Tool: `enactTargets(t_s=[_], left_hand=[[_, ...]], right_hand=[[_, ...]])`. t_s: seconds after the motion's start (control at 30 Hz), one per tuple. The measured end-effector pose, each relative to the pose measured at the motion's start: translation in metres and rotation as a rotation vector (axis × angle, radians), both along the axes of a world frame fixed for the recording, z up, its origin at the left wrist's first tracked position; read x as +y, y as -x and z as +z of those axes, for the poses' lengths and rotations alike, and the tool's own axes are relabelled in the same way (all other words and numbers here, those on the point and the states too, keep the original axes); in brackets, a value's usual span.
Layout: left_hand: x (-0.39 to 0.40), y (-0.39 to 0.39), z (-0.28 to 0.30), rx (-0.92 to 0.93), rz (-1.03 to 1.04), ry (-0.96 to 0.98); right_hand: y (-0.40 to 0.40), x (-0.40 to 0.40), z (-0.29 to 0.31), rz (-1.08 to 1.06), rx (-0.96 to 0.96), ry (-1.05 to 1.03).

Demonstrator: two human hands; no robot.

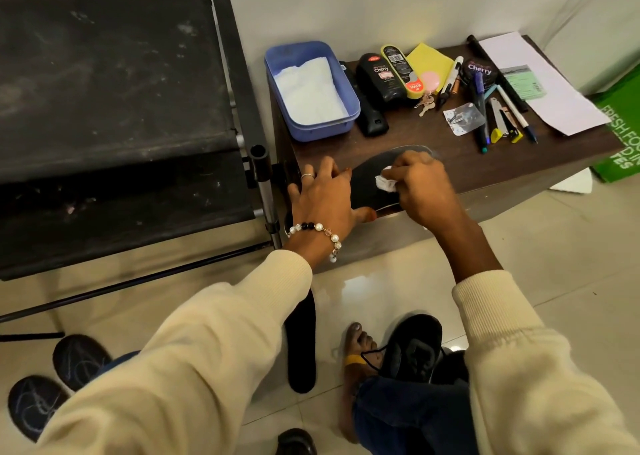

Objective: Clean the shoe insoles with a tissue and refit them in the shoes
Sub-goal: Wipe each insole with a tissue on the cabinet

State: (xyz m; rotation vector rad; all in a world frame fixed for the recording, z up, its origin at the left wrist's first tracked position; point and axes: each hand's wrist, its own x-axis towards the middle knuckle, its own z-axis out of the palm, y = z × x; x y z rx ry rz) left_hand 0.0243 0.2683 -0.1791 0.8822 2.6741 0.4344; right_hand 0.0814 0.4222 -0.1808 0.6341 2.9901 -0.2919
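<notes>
Left hand (323,196), fingers straight, presses insole (372,181) on table (433,136); right hand (420,186) pinches tissue (385,182) against it.

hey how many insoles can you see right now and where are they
2. One insole lies on the wooden table, held by the left hand and wiped by the right hand. The second insole lies on the floor. Others may be hidden.

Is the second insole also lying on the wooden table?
No, the second insole lies on the tiled floor between the person's arms, while only one insole is on the table.
</notes>
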Motion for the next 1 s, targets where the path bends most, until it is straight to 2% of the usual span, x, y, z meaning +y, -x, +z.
enactTargets(t_s=[0.1, 0.2, 0.27, 0.37, 0.5, 0.6, 0.67, 0.87, 1.0], left_hand=[[0.000, -0.001, 0.001, 0.004, 0.001, 0.009], [-0.001, 0.000, 0.002, 0.004, -0.004, 0.018], [-0.001, 0.000, 0.003, 0.000, -0.003, 0.017], [0.000, 0.000, 0.003, -0.002, 0.002, 0.022], [0.000, -0.002, 0.002, 0.006, 0.008, 0.015], [-0.001, -0.001, 0.002, 0.010, 0.007, 0.012], [-0.001, -0.001, 0.002, 0.012, 0.008, 0.011], [0.000, -0.001, 0.001, 0.007, 0.003, 0.023], [0.000, 0.000, 0.001, -0.001, -0.007, 0.023]], right_hand=[[-0.013, 0.009, 0.003, 0.081, 0.059, -0.049], [-0.027, 0.019, 0.002, -0.082, 0.089, -0.101], [-0.029, 0.017, 0.002, -0.113, 0.078, -0.091], [-0.027, 0.009, 0.004, 0.008, 0.058, -0.054], [-0.037, 0.015, 0.008, 0.121, 0.171, -0.008], [-0.041, 0.023, 0.008, -0.092, 0.133, -0.045], [-0.039, 0.022, 0.008, -0.157, 0.093, -0.037], [-0.044, 0.025, 0.012, 0.074, 0.086, 0.018], [-0.036, 0.044, 0.005, -0.276, 0.008, 0.042]])
